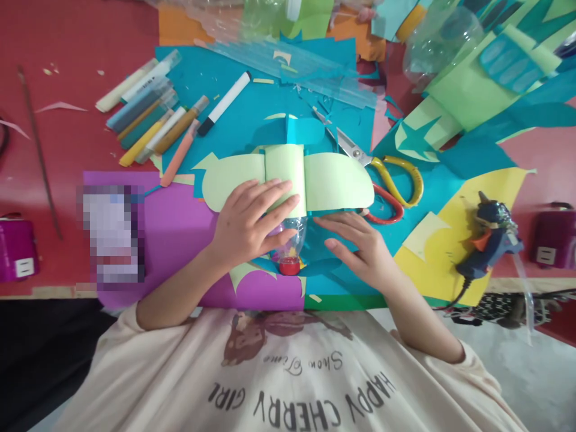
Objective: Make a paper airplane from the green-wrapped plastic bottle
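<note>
A small clear plastic bottle (296,231) with a red cap (289,266) lies in front of me, cap towards my body. Pale green paper (284,161) wraps its middle, and rounded pale green wings (338,181) stick out on both sides. At the far end a blue paper tail (306,131) stands up. My left hand (252,222) rests with fingers spread over the left wing and the wrapped middle. Close to the right wing's near edge is my right hand (357,243), fingers stretched out and holding nothing. Scissors (360,157) with yellow and red handles lie beside the right wing.
Several markers (153,114) lie at the left, near a blurred phone (112,234) on purple paper (180,228). At the right a glue gun (488,240) rests on yellow paper (504,180). Clear glue sticks (297,63), paper scraps and a large plastic bottle (443,45) lie farther back.
</note>
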`<state>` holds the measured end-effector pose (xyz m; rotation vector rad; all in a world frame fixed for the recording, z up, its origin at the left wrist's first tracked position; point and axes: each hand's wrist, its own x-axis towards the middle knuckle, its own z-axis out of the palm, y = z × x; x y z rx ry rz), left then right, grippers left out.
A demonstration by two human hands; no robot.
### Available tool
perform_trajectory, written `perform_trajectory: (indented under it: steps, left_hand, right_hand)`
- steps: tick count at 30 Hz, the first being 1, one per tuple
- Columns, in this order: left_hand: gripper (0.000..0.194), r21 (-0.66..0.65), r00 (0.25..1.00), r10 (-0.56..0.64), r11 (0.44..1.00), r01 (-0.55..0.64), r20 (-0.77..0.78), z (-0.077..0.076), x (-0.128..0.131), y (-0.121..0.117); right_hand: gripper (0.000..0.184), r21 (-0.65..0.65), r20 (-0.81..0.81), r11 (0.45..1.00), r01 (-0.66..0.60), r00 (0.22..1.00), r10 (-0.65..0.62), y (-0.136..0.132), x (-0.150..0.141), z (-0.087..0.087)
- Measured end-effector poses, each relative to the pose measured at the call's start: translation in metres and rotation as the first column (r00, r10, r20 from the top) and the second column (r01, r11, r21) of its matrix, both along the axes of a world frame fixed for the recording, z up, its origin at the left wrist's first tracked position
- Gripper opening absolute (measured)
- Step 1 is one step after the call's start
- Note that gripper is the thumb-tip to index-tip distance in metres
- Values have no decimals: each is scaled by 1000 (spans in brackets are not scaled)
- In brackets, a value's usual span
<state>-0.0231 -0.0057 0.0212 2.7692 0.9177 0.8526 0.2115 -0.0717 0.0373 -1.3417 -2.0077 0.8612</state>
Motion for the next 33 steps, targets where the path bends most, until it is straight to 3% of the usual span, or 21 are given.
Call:
perform_trajectory:
  steps: [6, 10, 21, 33]
  left_hand:
    - [40, 115, 1000, 26, 993, -24, -17, 2, 3, 2]
    - [38, 178, 999, 36, 983, -33, -16, 4, 5, 4]
    - [41, 116, 996, 58, 992, -50, -65, 3, 4, 1]
    - [37, 151, 999, 38, 988, -36, -10, 7, 8, 2]
  right_hand:
    - [54, -87, 26, 996, 16, 1000, -14, -3, -1, -13]
    - [54, -93, 22, 996, -18, 1000, 20, 0, -2, -14]
    - [50, -54, 22, 998, -20, 1000, 21, -1, -6, -17]
    - [52, -34, 73, 998, -53, 996, 55, -1, -8, -14]
